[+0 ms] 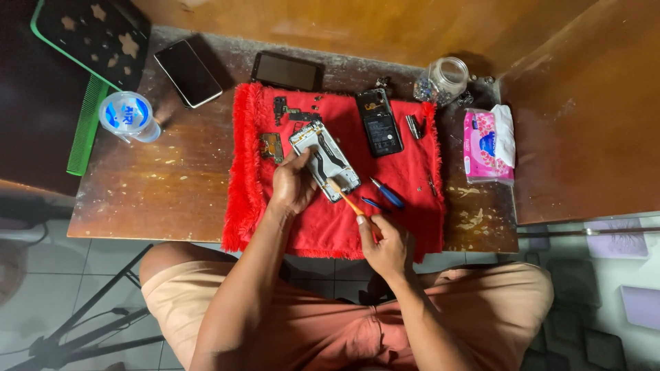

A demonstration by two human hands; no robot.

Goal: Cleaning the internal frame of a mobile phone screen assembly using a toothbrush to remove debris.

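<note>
Right hand (pixel 386 242) grips an orange-handled screwdriver (pixel 349 202) that could slip and gouge the opened phone frame (pixel 324 159) pinned by left hand (pixel 293 184).

Hands (pixel 337 213) on opened phone (pixel 324 161), red cloth (pixel 405 220).

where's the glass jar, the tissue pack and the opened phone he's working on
glass jar (pixel 445 77), head view, on its clear side wall.
tissue pack (pixel 485 145), head view, on the pink wrapper's middle.
opened phone (pixel 328 155), head view, on the exposed frame beside the left hand (pixel 292 185).
</note>
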